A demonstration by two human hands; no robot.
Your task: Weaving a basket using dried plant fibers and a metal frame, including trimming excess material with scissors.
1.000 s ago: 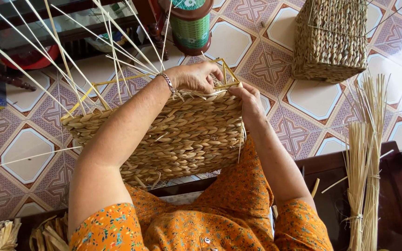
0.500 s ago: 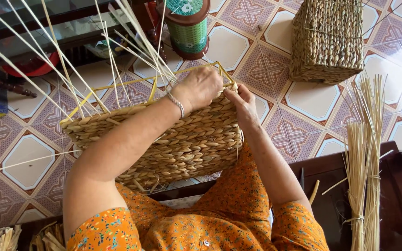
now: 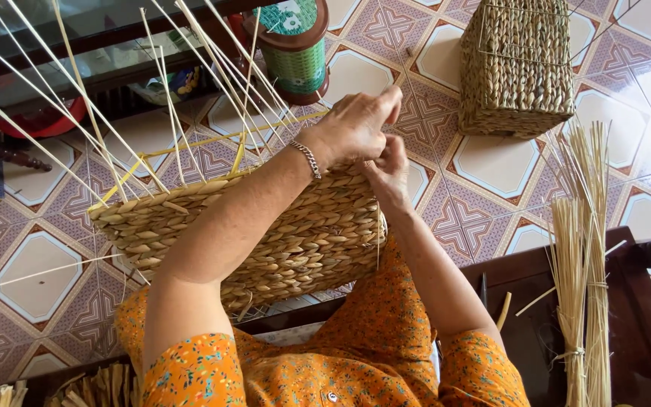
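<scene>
A half-woven straw basket (image 3: 265,234) rests on my lap, with a yellow frame (image 3: 190,147) and several pale thin stakes (image 3: 99,128) fanning up to the left. My left hand (image 3: 352,128), with a bracelet on its wrist, is at the basket's upper right corner. Its fingers are pinched together and raised above the rim. My right hand (image 3: 388,172) sits just under it, pressed against the woven rim with its fingers closed on the weaving strand. The strand itself is mostly hidden by both hands.
A finished woven basket (image 3: 518,68) stands on the tiled floor (image 3: 484,162) at the upper right. A green and brown round container (image 3: 295,49) is behind the stakes. A tied straw bundle (image 3: 578,264) leans on dark wooden furniture (image 3: 642,301). A glass-topped table (image 3: 77,38) is at the upper left.
My left hand has lifted up and to the right from the rim, fingers pinched. My right hand has stayed at the basket's corner.
</scene>
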